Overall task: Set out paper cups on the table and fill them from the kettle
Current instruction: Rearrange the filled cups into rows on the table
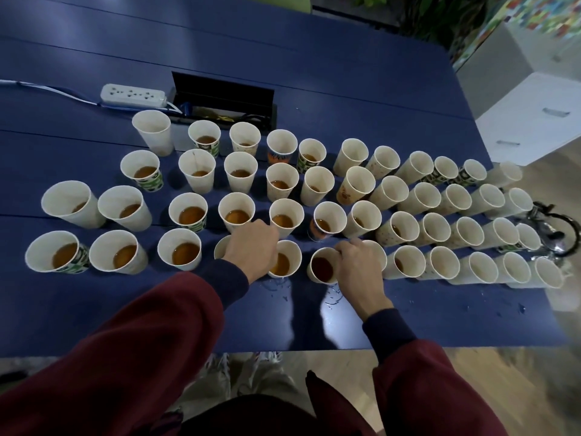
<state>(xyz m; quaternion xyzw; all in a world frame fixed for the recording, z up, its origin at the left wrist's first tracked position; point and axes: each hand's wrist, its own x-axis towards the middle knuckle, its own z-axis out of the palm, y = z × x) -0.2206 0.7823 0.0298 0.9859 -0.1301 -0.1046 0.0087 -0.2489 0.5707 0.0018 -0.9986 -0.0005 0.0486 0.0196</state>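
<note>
Setting: most likely an office meeting room. The long blue table (345,73) has a recessed cable box (224,92) with a flip-up lid set into its top, and a white power strip (133,95) lies just beside it. White drawer cabinets (534,121), a leafy plant (440,17) and wood-look floor (562,177) are at the far right.

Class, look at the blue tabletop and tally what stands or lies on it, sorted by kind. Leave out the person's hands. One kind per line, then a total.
paper cup: 46
kettle: 1
power strip: 1
Total: 48
</note>
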